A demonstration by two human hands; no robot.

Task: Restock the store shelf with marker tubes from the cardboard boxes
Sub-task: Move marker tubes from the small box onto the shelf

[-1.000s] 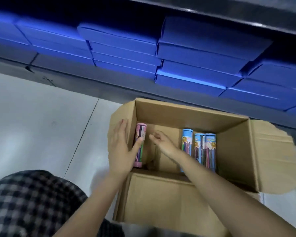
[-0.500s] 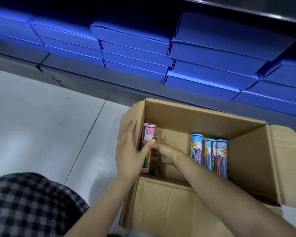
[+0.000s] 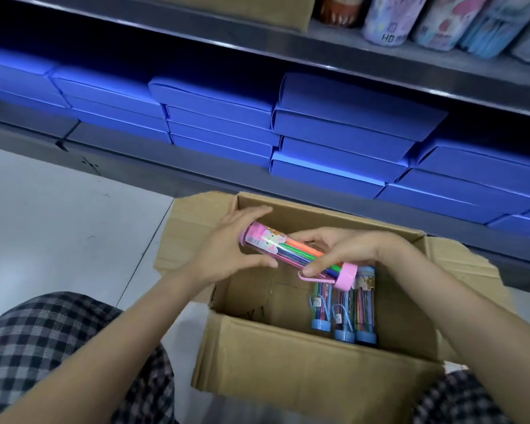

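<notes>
Both hands hold one pink-capped marker tube above the open cardboard box. The left hand has its grip curled round the tube's upper end, thumb underneath and fingers arched over the top beside the pink cap. The right hand has its grip closed on the lower half, fingers wrapped over the clear barrel and the thumb pressed against its near side, just short of the second pink cap. The tube lies tilted, its left end higher and farther, its right end lower and nearer, with coloured markers visible through the barrel and a thin pink loop hanging by the right thumb.

Below the right hand, three blue-capped tubes lie side by side inside the box against its right wall, caps toward the near wall. The remaining box floor to their left shows bare cardboard. The box flaps are folded outward, and the box sits on the pale tiled floor, near the base of the store shelf.

The lower shelf level carries stacks of flat blue boxes across its width. On the level above, at the upper right corner, stand patterned cylindrical containers. Checked fabric covers the person's knees at both lower corners.
</notes>
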